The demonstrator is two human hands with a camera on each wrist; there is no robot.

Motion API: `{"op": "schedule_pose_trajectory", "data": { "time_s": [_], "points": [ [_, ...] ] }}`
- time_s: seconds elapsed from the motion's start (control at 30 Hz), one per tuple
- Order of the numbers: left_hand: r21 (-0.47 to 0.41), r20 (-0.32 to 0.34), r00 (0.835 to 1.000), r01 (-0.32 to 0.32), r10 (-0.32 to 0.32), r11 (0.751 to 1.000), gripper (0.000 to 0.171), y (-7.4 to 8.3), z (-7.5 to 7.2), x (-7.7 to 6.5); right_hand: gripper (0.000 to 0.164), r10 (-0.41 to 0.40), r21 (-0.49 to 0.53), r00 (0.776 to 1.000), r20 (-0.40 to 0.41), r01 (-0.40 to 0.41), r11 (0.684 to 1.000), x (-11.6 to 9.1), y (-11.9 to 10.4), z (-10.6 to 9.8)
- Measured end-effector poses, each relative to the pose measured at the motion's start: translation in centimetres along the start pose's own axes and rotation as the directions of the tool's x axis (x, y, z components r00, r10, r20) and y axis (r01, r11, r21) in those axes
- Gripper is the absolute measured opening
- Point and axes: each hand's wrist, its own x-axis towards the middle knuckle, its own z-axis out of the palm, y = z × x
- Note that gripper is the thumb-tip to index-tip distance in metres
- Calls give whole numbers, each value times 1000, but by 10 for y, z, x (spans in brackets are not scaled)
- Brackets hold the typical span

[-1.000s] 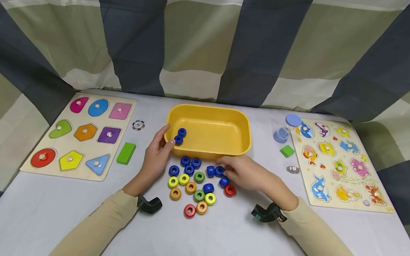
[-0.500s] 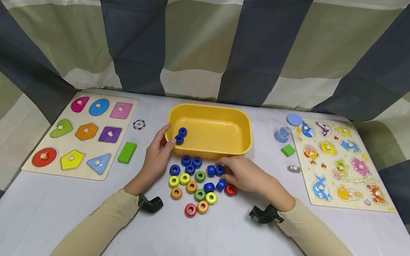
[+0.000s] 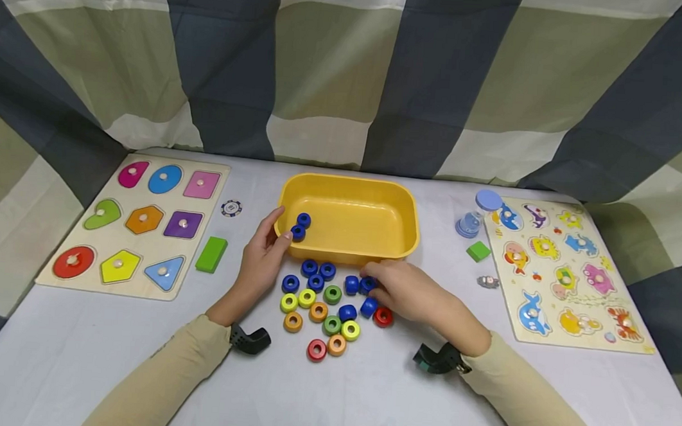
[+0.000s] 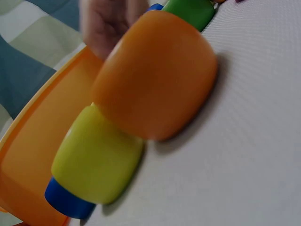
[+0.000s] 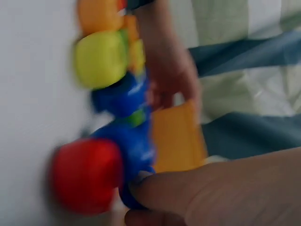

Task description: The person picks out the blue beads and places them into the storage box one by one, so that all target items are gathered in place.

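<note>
My left hand (image 3: 261, 255) holds the left end of a yellow plastic tray (image 3: 363, 222), thumb over its rim. Two blue beads (image 3: 300, 227) lie inside, near that thumb. In front of the tray is a loose cluster of chunky ring beads: blue, yellow beads (image 3: 306, 298), green, orange and red. At the cluster's right side, my right hand (image 3: 411, 291) pinches a blue bead (image 3: 367, 284), partly hidden by the fingers. The right wrist view shows the thumb on that blue bead (image 5: 129, 197), beside a red bead (image 5: 87, 175). An orange bead (image 4: 157, 75) looms large in the left wrist view.
A shape puzzle board (image 3: 160, 245) lies left, with a green block (image 3: 211, 254) and a poker chip (image 3: 231, 208) beside it. To the right are a sea-animal puzzle (image 3: 546, 275), a small clear jar (image 3: 468, 224), a blue lid (image 3: 488, 199), a green block (image 3: 478, 251) and a small grey figure (image 3: 488, 282).
My right hand has shifted slightly left, its fingers closing around the blue bead. A neighbouring blue bead has moved slightly left. My left hand stays on the tray.
</note>
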Motion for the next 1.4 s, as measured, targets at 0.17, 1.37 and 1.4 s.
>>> {"op": "schedule_pose_trajectory", "data": {
  "time_s": [0.17, 1.37, 1.4],
  "points": [
    [6, 1, 1000, -3, 3, 1000, 51, 1, 0, 0, 26, -16, 26, 998, -64, 18, 1000, -2, -20, -27],
    [-6, 0, 1000, -9, 9, 1000, 51, 2, 0, 0, 40, 122, 198, 992, -23, -115, 973, 137, -13, -8],
    [-6, -1, 1000, -9, 9, 1000, 51, 1, 0, 0, 41, 117, 200, 993, -27, -109, 974, 136, -12, -7]
  ]
}}
